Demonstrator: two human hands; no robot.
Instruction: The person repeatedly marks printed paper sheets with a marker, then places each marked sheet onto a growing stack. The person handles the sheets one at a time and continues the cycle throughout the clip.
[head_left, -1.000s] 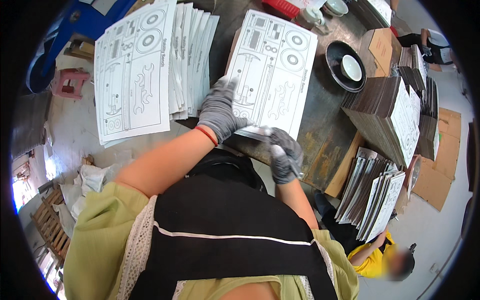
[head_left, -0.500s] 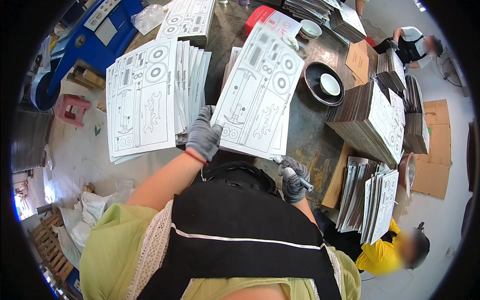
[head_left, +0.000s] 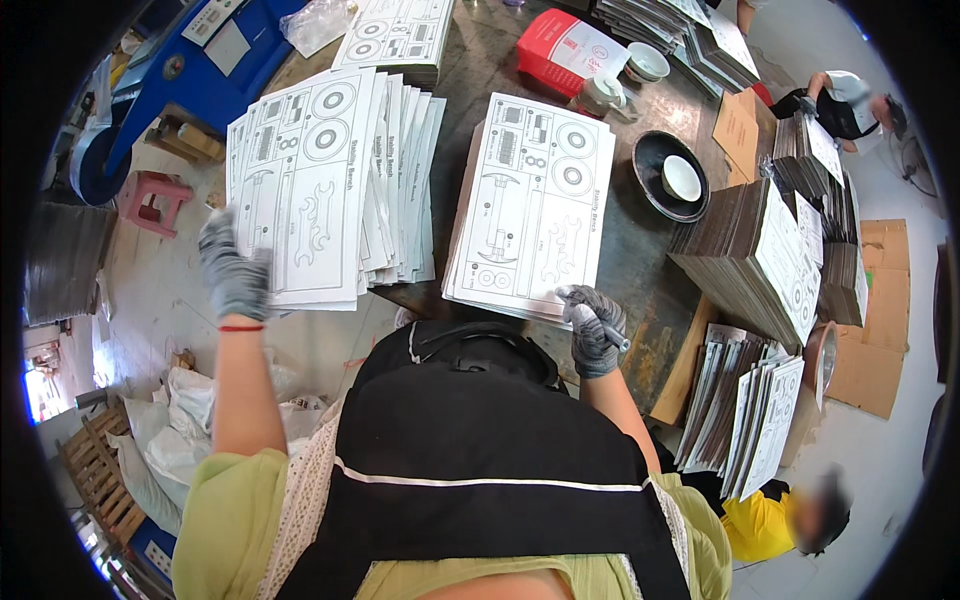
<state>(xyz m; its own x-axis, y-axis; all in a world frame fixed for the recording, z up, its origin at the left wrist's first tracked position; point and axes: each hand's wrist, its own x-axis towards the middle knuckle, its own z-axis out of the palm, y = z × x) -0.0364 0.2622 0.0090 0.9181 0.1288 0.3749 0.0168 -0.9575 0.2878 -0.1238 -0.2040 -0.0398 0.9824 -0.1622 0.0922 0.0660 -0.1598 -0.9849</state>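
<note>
- Wearing a black apron (head_left: pixel 480 440) over a green top (head_left: pixel 235 500), the person sits or stands at the near edge of a dark bench (head_left: pixel 638 265); which of the two cannot be told.
- The gloved right hand (head_left: pixel 592 350) has its fingers curled round a slim grey tool (head_left: pixel 621 343), pinching it at the lower right corner of the middle stack of printed sheets (head_left: pixel 540 200).
- The gloved left hand (head_left: pixel 238 275), a red band (head_left: pixel 241 328) at its wrist, is at the left edge of the fanned sheets (head_left: pixel 310 200); it is blurred, so whether its fingers grip one cannot be told.
- Both piles of sheets show line drawings of wrenches, hammers and discs, the fanned one lying left of the middle stack.
- To the right, a black bowl (head_left: pixel 645 180) holds a smaller white bowl (head_left: pixel 682 178); a tall stack of boards (head_left: pixel 745 250) stands beyond it.
- Farther back are a red and white bag (head_left: pixel 552 50), a glass cup (head_left: pixel 600 95) and another printed stack (head_left: pixel 395 40).
- A blue machine (head_left: pixel 235 65) stands at the far left, and a person in a dark apron (head_left: pixel 835 115) at the far right.
</note>
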